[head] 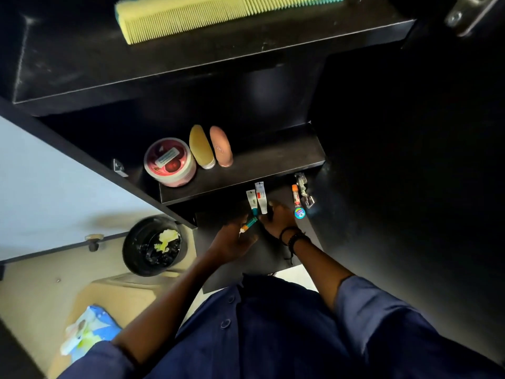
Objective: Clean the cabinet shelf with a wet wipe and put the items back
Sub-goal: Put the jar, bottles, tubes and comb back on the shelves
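Black cabinet (382,132), door open, viewed from above. Top shelf (82,64) carries a yellow comb (218,15) lying flat. Middle shelf (273,160) carries a pink jar (170,162) at its left, with a yellow bottle (201,147) and a brown bottle (221,146) lying side by side just beside it. On the floor to the left stands a black bin (131,250) with a crumpled wipe (165,239) inside, and nearer the person a blue wipe pack (93,329). Judgement: wiping looks finished and restocking is under way on the low shelf (262,255). Both hands work there. Left hand (235,242) pinches a small teal tube (249,223) with an orange end, held just above the shelf. Right hand (276,220), bands at the wrist, rests against the lower ends of two white tubes (261,196) that lie parallel near the shelf's back. Whether it grips them or only nudges them I cannot tell, since the fingers are in shadow. Further right lie an orange stick (296,195), a round tin (299,212) and a metal clip (303,187), close together by the cabinet wall. Handling note: the teal tube is probably light, soft-walled and smooth, so it would squash if pinched at mid-body. Better to hold it at the stiff cap or the crimped tail and lay it flat next to the white tubes, since a rounded tube may roll on the smooth shelf.
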The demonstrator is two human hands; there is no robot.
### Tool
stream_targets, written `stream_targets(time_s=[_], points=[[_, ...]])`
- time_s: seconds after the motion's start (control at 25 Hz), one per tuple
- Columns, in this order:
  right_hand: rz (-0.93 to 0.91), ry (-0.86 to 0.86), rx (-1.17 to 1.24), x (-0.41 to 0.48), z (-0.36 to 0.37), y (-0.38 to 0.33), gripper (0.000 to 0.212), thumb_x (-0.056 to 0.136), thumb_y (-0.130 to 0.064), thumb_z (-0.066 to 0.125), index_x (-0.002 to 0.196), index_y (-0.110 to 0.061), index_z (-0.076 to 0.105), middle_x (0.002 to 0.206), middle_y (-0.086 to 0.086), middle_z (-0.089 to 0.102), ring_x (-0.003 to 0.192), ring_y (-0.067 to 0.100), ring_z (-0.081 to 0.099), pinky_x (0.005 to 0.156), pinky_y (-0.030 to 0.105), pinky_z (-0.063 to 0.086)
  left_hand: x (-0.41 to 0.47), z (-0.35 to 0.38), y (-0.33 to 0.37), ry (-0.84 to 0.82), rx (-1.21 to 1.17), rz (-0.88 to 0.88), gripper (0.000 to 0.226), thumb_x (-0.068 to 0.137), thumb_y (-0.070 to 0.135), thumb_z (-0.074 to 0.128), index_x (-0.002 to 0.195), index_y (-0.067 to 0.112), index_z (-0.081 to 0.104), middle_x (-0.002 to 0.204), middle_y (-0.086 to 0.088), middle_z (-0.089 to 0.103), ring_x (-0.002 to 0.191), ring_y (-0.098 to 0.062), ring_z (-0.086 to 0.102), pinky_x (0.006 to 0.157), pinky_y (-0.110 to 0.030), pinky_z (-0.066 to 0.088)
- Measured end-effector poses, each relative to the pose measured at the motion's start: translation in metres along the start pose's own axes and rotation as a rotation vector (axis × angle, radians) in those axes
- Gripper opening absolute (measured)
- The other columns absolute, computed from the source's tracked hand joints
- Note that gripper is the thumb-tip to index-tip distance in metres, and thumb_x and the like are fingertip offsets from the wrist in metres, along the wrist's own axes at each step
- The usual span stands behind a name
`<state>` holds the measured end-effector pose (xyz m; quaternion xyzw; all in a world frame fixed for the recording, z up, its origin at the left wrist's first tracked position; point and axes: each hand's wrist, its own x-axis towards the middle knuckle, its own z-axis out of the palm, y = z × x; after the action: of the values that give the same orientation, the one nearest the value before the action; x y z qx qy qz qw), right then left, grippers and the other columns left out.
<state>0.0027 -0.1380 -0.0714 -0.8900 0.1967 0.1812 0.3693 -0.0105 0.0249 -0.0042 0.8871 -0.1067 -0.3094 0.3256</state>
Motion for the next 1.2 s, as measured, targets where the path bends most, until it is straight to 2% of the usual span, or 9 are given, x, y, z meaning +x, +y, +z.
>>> stream_targets(time_s=[0.12,0.24,0.44,0.64,0.84,0.92,1.04,1.12,1.2], points=[[0.078,-0.031,-0.068,0.035,0.012,-0.010,0.057,0.083,-0.039,0.064,0.125,-0.002,0.050,0.131,0.022,0.051,0.124,0.037,0.047,0.102,0.039,0.039,0.010,-0.003,-0.006,0.020,0.020,-0.028,0.066,0.091,0.027,0.061,0.146,0.008,0.030,0.148,-0.011,0.040,0.134,-0.024,0.042,0.106,-0.029,0.035],[0.156,-0.063,-0.152,0.057,0.017,-0.020,0.087,0.088,-0.045,0.059,0.144,0.006,0.017,0.151,0.026,0.021,0.142,0.037,0.021,0.115,0.042,0.022,0.012,-0.005,-0.015,0.080,-0.027,-0.059,0.060,0.093,0.028,0.059,0.144,0.008,0.034,0.142,-0.013,0.047,0.129,-0.027,0.047,0.101,-0.032,0.039],[0.262,-0.091,-0.185,0.076,0.028,-0.024,0.101,0.083,-0.048,0.064,0.147,0.003,0.005,0.155,0.023,0.014,0.143,0.036,0.020,0.111,0.045,0.031,0.005,-0.003,-0.029,0.099,-0.089,-0.116,0.060,0.091,0.031,0.060,0.141,0.009,0.037,0.131,-0.012,0.056,0.121,-0.027,0.053,0.094,-0.026,0.040],[0.175,-0.166,-0.256,0.085,0.033,-0.025,0.072,0.087,-0.041,0.062,0.140,0.000,0.035,0.145,0.018,0.039,0.134,0.033,0.039,0.107,0.038,0.036,0.001,-0.005,-0.034,0.110,-0.093,-0.124,0.060,0.091,0.033,0.059,0.141,0.008,0.038,0.136,-0.011,0.052,0.126,-0.026,0.049,0.101,-0.028,0.039],[0.117,-0.098,-0.129,0.075,0.029,-0.013,0.047,0.087,-0.022,0.064,0.126,0.000,0.050,0.132,0.019,0.052,0.123,0.034,0.050,0.098,0.036,0.042,0.002,-0.001,-0.050,0.075,-0.085,-0.123,0.067,0.082,0.064,0.046,0.135,0.023,0.045,0.129,-0.001,0.058,0.119,-0.016,0.055,0.099,-0.040,0.046],[0.085,-0.070,-0.035,0.064,0.024,-0.014,0.045,0.086,-0.024,0.065,0.122,0.001,0.054,0.128,0.019,0.056,0.118,0.034,0.054,0.092,0.034,0.044,0.001,0.002,-0.055,0.069,-0.107,-0.134,0.057,0.084,0.056,0.053,0.131,0.023,0.049,0.125,0.001,0.060,0.115,-0.013,0.057,0.097,-0.037,0.049],[-0.023,-0.127,0.199,0.037,0.012,-0.021,0.033,0.082,-0.018,0.071,0.110,-0.001,0.066,0.111,0.016,0.068,0.103,0.029,0.065,0.082,0.030,0.051,-0.005,0.001,-0.043,0.115,-0.259,-0.143,0.045,0.089,0.024,0.064,0.129,0.008,0.051,0.122,0.000,0.058,0.111,-0.008,0.055,0.093,-0.022,0.045],[-0.044,-0.182,0.360,0.015,0.002,-0.023,0.023,0.081,-0.014,0.073,0.101,-0.006,0.069,0.103,0.016,0.070,0.090,0.026,0.069,0.080,0.040,0.058,-0.010,0.001,-0.032,0.146,-0.442,-0.182,0.042,0.089,0.011,0.063,0.128,0.003,0.050,0.117,-0.005,0.059,0.105,-0.011,0.056,0.093,-0.026,0.046],[-0.023,-0.232,0.519,-0.006,-0.005,-0.025,0.014,0.081,-0.009,0.072,0.094,-0.012,0.068,0.093,0.011,0.070,0.073,0.014,0.068,0.072,0.033,0.060,-0.014,0.002,-0.026,0.178,-0.595,-0.205,0.040,0.088,0.006,0.063,0.125,0.000,0.049,0.115,-0.012,0.060,0.102,-0.018,0.060,0.096,-0.037,0.049]])
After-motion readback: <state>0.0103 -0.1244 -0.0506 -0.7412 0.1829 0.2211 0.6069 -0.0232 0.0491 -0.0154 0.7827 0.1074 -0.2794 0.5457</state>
